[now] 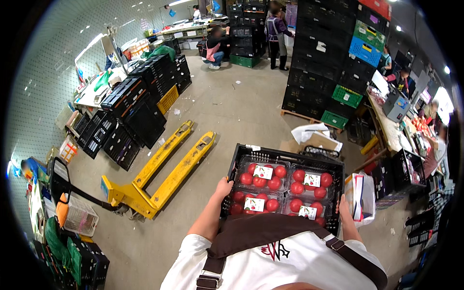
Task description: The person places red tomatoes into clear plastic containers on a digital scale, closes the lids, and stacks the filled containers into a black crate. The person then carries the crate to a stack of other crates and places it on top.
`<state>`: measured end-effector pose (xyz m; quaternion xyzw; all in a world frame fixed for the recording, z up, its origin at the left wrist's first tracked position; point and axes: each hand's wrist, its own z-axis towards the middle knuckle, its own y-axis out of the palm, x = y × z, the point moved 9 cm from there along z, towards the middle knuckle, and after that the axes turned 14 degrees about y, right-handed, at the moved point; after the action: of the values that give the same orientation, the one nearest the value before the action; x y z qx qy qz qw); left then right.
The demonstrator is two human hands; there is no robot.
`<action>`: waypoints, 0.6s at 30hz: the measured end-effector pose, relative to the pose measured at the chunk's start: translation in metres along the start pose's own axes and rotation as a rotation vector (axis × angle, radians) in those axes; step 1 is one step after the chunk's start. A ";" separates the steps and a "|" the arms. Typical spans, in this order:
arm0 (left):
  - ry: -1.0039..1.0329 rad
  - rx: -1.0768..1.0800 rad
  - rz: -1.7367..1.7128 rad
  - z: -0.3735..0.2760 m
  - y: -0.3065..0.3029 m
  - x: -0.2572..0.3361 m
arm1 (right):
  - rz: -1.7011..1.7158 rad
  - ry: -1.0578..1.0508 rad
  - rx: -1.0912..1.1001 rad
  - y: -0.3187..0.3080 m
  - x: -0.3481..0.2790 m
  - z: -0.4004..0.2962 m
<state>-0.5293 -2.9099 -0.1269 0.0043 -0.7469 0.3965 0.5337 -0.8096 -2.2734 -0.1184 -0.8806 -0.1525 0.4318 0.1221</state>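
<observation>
Held in front of my apron is a black plastic crate (pixel 288 154). My left hand (pixel 224 187) grips its left side, and my right hand (pixel 342 207) has hold of the right side, with most of those fingers hidden. Inside lie clear plastic punnets of red tomatoes (pixel 280 171), arranged two by two, each bearing a printed label (pixel 262 172). The apron's brown bib (pixel 268 228) covers the crate's near edge.
On the floor to the left stands a yellow pallet jack (pixel 174 174). Black crates (pixel 141 112) are stacked beyond it. Ahead, a tall crate stack (pixel 315 72) rests on a wooden pallet (pixel 311 121). Cardboard scraps (pixel 315 139) and a white bag (pixel 366 199) are close on the right. Several people work farther off.
</observation>
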 end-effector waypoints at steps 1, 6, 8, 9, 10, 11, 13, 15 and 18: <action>0.010 -0.011 -0.007 0.028 -0.006 0.007 | 0.004 -0.002 0.022 0.007 -0.011 0.008; 0.145 0.041 0.009 0.158 -0.057 0.040 | 0.119 -0.045 0.061 0.058 -0.076 0.029; 0.247 0.072 0.010 0.197 -0.069 0.060 | 0.175 -0.033 0.075 0.066 -0.094 0.047; 0.245 0.058 -0.016 0.218 -0.069 0.058 | 0.194 -0.017 0.086 0.073 -0.105 0.055; 0.243 0.043 -0.043 0.238 -0.070 0.056 | 0.207 -0.006 0.085 0.081 -0.114 0.062; 0.241 0.029 -0.070 0.258 -0.070 0.054 | 0.217 0.002 0.086 0.092 -0.125 0.071; 0.209 -0.008 -0.078 0.297 -0.069 0.064 | 0.246 0.025 0.111 0.113 -0.147 0.080; 0.179 -0.040 -0.099 0.341 -0.077 0.080 | 0.217 -0.004 0.112 0.138 -0.180 0.105; 0.236 0.019 -0.035 0.427 -0.078 0.066 | 0.201 -0.023 0.098 0.178 -0.229 0.175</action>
<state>-0.8629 -3.1907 -0.0777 -0.0243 -0.6748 0.3920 0.6248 -1.0533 -2.5092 -0.1187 -0.8795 -0.0436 0.4586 0.1193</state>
